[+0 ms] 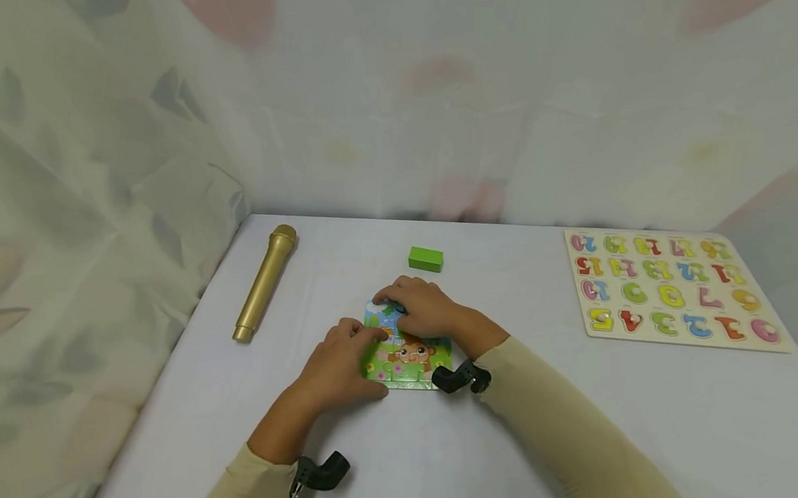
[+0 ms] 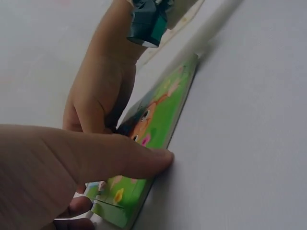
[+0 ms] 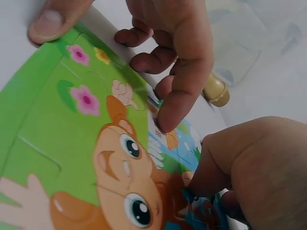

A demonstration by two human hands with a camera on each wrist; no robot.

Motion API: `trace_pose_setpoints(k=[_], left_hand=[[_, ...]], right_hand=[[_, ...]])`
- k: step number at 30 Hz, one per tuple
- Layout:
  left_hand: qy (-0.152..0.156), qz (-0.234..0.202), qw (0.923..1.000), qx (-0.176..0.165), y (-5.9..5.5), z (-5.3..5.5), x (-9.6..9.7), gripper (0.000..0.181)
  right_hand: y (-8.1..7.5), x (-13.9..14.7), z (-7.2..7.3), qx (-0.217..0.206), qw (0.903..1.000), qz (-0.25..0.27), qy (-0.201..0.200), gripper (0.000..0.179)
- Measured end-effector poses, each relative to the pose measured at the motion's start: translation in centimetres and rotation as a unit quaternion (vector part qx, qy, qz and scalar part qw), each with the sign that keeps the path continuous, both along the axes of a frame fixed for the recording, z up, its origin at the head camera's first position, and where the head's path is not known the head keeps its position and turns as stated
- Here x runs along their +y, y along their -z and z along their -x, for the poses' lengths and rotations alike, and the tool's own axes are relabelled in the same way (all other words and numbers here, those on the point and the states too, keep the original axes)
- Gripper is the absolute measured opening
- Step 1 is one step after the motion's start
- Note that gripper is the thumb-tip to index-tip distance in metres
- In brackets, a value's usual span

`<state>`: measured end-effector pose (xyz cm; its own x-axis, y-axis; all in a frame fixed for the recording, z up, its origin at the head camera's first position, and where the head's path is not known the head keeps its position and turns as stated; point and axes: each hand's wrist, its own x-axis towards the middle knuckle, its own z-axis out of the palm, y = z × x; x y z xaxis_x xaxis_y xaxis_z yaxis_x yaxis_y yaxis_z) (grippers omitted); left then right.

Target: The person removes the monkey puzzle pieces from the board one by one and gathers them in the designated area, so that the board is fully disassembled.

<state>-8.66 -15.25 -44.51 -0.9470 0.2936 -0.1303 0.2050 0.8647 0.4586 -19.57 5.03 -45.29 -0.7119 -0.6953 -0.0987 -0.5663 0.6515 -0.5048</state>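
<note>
The monkey puzzle (image 1: 410,360), its picture's top pointing forward, long axis unclear, lies between the left hand (image 1: 338,366), gripping its left side, and the right hand (image 1: 424,308), pinching its far part. A green block (image 1: 426,259) sits just beyond.

Readable text = numerals, all on the number puzzle board (image 1: 614,298), right side of the head view. Digits are upside down to camera. Left to right:
Far row: 20 (image 1: 583,242), 19 (image 1: 615,244), 18 (image 1: 647,246), 17 (image 1: 681,247), 16 (image 1: 715,250); small and soft, 16 worst.
Second: 15 (image 1: 589,266), 14 (image 1: 623,267), 13 (image 1: 657,269), 12 (image 1: 693,271), 11 (image 1: 728,274).
Third: 10 (image 1: 594,290), 9 (image 1: 634,291), 8 (image 1: 671,296), 7 (image 1: 709,298), 6 (image 1: 746,300).
Near row: yellow 5 (image 1: 601,319), red 4 (image 1: 631,320), green 3 (image 1: 664,323), blue 2 (image 1: 698,326), orange-red 1 (image 1: 730,328), pink 0 (image 1: 764,330). Near row reads clearest.
Any print beside the numerals is too small to tell. Right wrist view: small dark mark on the monkey jigsaw (image 3: 120,158), can't tell if it's lettering.
</note>
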Motion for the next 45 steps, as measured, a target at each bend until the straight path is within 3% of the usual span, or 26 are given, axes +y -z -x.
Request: trace_pose_setpoints(k=[17, 28, 45], left_hand=[[-0.005, -0.016, 0.9998, -0.012, -0.2, 0.0, 0.3, 0.078], [-0.02, -0.006, 0.9997, -0.014, 0.3, -0.3, -0.7, 0.081], [0.005, -0.032, 0.9995, 0.005, 0.6, 0.0, -0.8, 0.075]], right_hand=[[-0.4, -0.4, 0.0, -0.011, 0.9997, -0.017, 0.01, 0.048], [-0.7, -1.6, 0.0, -0.055, 0.9984, -0.008, 0.013, 0.047], [-0.8, -0.7, 0.1, -0.091, 0.9951, 0.019, 0.033, 0.053]])
